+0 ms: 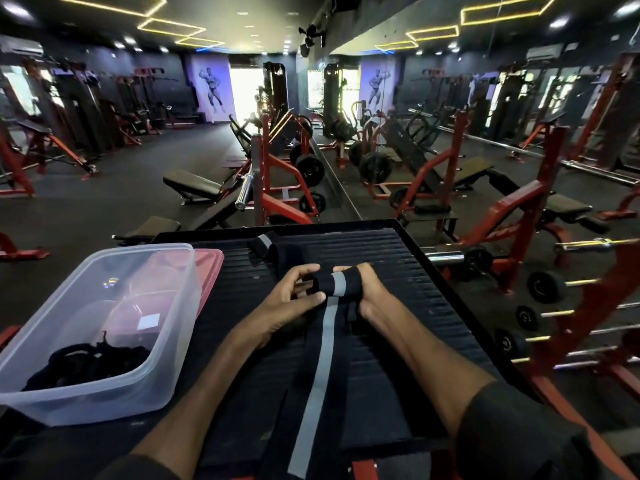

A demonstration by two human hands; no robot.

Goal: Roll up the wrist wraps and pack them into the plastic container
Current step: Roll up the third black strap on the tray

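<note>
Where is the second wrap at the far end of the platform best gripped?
Probably at its near free end, coming from the person's side. The second wrap lies loosely folded on the platform, apart from both hands, its grey-striped end farthest away, so the near end is the shortest reach.

A big black ribbed tray (433,271) sits in front. A pink lid (211,271) lies on it at the left. Past the tray is a gym with a dark floor (114,188). Red and black benches (194,185) stand in rows. A shiny bar (245,190) rests on a red rack (273,174). Round black weights (310,169) hang on it. A long mirror (450,109) covers the right wall. A poster (212,85) hangs on the far wall. Yellow lights (166,24) glow on the ceiling.
</note>
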